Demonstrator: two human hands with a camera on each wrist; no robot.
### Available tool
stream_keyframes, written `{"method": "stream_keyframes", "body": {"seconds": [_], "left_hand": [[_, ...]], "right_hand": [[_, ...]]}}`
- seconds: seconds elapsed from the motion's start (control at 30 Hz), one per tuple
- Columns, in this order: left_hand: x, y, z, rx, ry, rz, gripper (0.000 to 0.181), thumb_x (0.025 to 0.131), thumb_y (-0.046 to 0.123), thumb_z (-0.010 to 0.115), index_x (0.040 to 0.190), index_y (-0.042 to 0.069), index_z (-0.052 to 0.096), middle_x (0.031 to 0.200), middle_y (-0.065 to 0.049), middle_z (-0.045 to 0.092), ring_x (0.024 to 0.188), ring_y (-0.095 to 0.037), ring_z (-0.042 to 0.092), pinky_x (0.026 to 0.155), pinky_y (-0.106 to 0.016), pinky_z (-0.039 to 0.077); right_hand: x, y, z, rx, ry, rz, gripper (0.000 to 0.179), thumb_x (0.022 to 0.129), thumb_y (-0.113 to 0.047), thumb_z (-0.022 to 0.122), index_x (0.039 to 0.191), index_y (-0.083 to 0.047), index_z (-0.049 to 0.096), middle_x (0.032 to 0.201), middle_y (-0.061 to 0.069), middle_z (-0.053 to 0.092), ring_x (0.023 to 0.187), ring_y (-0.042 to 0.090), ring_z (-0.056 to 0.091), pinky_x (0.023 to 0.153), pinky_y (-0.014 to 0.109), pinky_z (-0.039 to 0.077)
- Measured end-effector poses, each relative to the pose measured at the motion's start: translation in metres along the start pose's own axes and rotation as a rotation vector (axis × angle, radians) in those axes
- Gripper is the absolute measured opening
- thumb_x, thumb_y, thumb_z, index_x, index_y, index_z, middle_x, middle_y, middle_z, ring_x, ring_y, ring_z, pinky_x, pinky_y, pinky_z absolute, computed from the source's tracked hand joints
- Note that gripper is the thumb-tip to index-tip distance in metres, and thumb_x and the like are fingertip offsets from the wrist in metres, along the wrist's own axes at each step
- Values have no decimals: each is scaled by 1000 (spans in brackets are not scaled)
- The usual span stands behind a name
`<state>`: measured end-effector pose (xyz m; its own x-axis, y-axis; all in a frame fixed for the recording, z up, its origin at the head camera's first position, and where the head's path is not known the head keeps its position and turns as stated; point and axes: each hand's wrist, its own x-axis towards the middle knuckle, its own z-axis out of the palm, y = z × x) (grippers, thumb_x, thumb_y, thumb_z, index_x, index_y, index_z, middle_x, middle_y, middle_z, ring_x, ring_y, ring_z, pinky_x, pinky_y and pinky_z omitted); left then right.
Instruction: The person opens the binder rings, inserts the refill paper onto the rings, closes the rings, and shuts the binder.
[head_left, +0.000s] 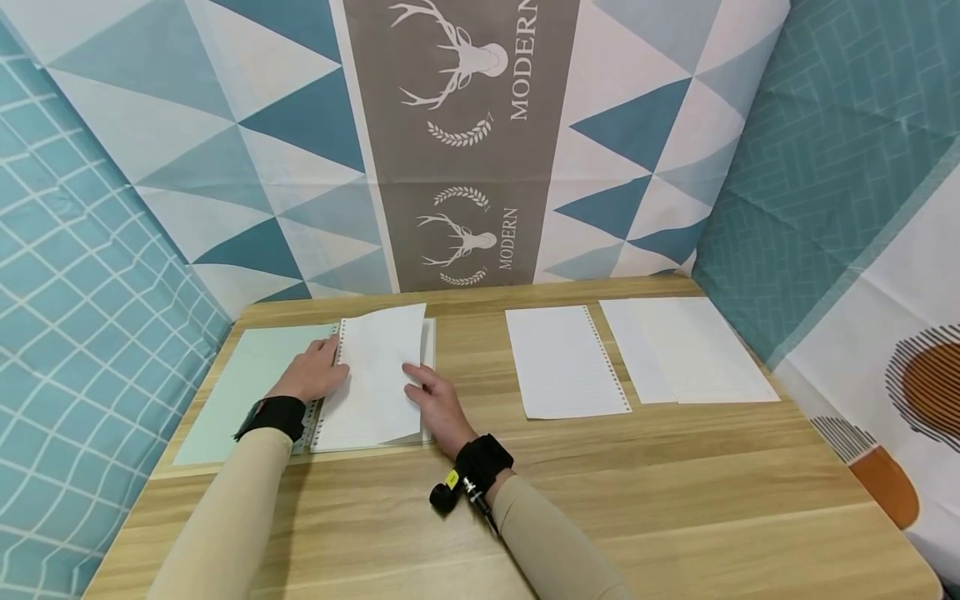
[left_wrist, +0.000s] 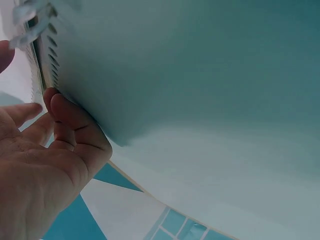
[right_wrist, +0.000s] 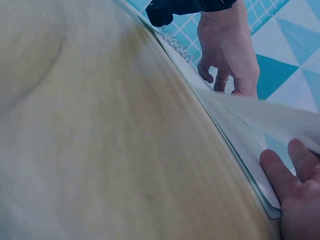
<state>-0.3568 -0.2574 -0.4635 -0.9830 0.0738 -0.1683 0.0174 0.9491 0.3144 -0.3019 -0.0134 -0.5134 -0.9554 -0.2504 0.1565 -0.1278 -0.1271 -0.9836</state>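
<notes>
A loose-leaf notebook [head_left: 262, 358] lies unfolded at the left of the table, its pale green cover flat on the left. Over the ring binding [left_wrist: 35, 22] rests my left hand [head_left: 315, 373], its thumb reaching onto the white punched sheet [head_left: 378, 358]. The left wrist view has its fingers bent against the cover beside the row of holes. At the sheet's right edge is my right hand [head_left: 441, 408], thumb and forefinger extended and touching the paper. That edge stands raised above the pages below, as the right wrist view shows with the lifted sheet [right_wrist: 280, 117].
A lined punched sheet [head_left: 567, 362] lies right of the notebook on the wooden table [head_left: 675, 492]. Farther right, several overlapping white sheets [head_left: 697, 350] lie near the back. Patterned cloth [head_left: 285, 150] hangs behind the table and at both sides.
</notes>
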Motion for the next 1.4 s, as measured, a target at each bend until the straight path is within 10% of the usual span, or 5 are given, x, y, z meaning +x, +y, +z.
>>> {"method": "stream_keyframes", "body": {"seconds": [1.4], "left_hand": [[7,10,-2,93,-11,20,71,100,17,40,161,-3,11,152,-42,21,115,-58,53,100,-68,43]], "right_hand": [[-1,0,-1,14,25,49,50,100,-20,62,146,-2,54,156,14,49,153,26,33,127,43,24]]}}
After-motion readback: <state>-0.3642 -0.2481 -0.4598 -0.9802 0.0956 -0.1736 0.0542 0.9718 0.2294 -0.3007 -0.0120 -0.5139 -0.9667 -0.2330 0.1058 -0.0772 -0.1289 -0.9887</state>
